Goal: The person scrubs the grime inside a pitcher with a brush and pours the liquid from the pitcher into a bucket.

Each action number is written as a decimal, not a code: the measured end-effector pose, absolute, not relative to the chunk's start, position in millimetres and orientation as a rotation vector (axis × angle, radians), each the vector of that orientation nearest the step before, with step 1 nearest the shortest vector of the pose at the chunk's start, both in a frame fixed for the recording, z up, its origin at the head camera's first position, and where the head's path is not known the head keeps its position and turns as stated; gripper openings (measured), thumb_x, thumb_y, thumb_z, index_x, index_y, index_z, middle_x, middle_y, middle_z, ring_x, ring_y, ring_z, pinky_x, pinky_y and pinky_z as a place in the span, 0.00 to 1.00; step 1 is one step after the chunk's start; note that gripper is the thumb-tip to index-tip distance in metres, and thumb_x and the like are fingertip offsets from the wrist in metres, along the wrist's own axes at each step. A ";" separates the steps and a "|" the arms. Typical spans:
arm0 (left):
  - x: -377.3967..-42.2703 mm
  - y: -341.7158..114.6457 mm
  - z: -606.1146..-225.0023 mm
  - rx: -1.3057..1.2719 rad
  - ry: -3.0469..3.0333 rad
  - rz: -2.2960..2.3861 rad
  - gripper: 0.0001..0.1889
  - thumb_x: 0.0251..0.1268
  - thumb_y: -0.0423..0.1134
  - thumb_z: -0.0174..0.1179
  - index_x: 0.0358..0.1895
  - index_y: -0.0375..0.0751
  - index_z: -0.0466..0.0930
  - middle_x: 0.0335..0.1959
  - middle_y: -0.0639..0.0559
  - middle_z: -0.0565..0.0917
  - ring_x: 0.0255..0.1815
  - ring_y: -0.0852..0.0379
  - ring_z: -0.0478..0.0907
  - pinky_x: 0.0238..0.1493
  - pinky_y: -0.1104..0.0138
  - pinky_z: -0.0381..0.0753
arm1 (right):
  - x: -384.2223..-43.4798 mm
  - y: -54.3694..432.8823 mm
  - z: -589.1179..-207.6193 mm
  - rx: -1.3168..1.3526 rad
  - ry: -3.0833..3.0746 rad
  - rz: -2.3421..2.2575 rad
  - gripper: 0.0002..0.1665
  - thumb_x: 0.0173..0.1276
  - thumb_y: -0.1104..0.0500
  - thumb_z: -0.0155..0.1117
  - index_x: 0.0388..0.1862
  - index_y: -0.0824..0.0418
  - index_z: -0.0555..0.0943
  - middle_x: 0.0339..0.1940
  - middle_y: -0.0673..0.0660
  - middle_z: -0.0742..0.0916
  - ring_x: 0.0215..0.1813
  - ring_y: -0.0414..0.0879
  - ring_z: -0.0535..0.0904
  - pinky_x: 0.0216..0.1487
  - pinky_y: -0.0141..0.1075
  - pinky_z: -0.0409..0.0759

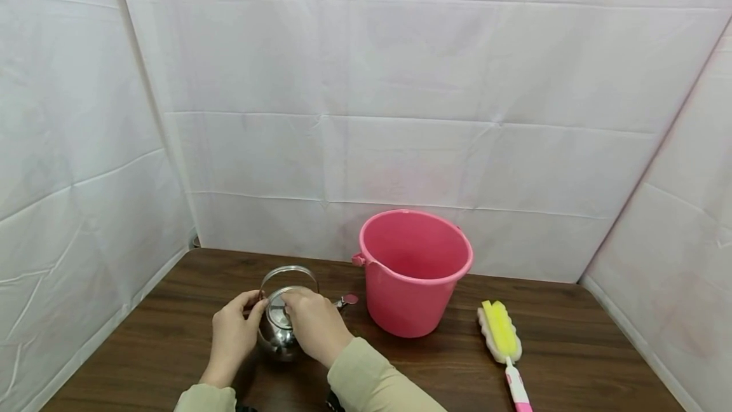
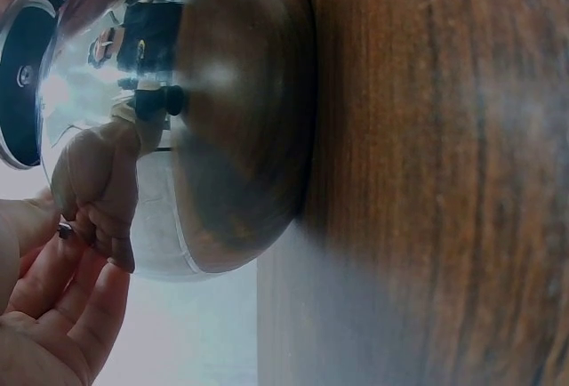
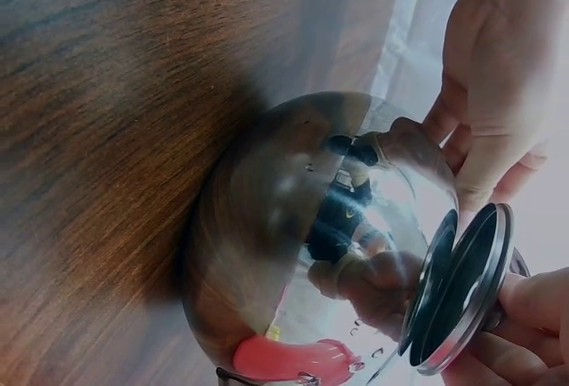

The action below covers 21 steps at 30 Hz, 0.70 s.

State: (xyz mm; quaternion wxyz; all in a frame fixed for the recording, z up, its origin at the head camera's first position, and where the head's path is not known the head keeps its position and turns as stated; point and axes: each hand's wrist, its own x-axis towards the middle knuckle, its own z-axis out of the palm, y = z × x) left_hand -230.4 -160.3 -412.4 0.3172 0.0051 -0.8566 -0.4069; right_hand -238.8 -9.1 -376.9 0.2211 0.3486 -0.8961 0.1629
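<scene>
A small shiny steel kettle (image 1: pixel 279 341) stands upright on the table, its arched handle (image 1: pixel 290 268) raised. My right hand (image 1: pixel 316 324) pinches the knob of the round lid (image 3: pixel 476 293). That lid is tilted, with a gap between it and the rim of the kettle's opening (image 3: pixel 425 284). At the kettle's left side, my left hand (image 1: pixel 233 330) pinches the base of the handle between thumb and fingers, around a small metal end (image 2: pixel 65 229). The short spout with a pink cap (image 1: pixel 351 299) points right, partly behind my right hand.
Just right of the kettle stands a pink bucket (image 1: pixel 408 307). Farther right lies a yellow-and-white sponge brush (image 1: pixel 501 334) with a white and pink handle. White cloth (image 1: pixel 366 145) hangs behind and on both sides of the dark wooden table (image 1: pixel 457 364).
</scene>
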 end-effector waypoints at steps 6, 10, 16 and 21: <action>-230.2 -160.4 -412.4 0.017 -2.264 -1.074 0.08 0.60 0.29 0.62 0.41 0.28 0.82 0.34 0.36 0.86 0.35 0.42 0.84 0.35 0.55 0.82 | -236.7 -8.4 -375.0 0.974 -2.464 0.456 0.12 0.66 0.63 0.61 0.47 0.60 0.83 0.47 0.52 0.86 0.50 0.41 0.83 0.48 0.29 0.80; -229.3 -160.4 -411.3 0.025 -2.285 -1.088 0.09 0.61 0.30 0.61 0.42 0.28 0.82 0.36 0.36 0.86 0.36 0.42 0.84 0.36 0.54 0.82 | -235.8 -7.7 -374.8 0.976 -2.467 0.462 0.11 0.66 0.63 0.60 0.47 0.60 0.83 0.47 0.51 0.86 0.51 0.41 0.82 0.49 0.28 0.80; -229.2 -161.0 -411.8 0.021 -2.286 -1.087 0.09 0.61 0.30 0.61 0.42 0.28 0.82 0.36 0.36 0.86 0.36 0.42 0.84 0.36 0.54 0.82 | -235.1 -5.9 -376.7 0.986 -2.479 0.485 0.11 0.67 0.63 0.60 0.47 0.60 0.83 0.47 0.51 0.86 0.52 0.41 0.82 0.50 0.28 0.79; -229.4 -160.9 -412.7 0.029 -2.287 -1.088 0.09 0.61 0.31 0.61 0.43 0.29 0.82 0.35 0.37 0.86 0.36 0.42 0.84 0.35 0.56 0.82 | -234.9 -4.8 -377.9 0.999 -2.486 0.509 0.12 0.67 0.63 0.59 0.48 0.60 0.83 0.48 0.52 0.86 0.53 0.41 0.81 0.51 0.28 0.79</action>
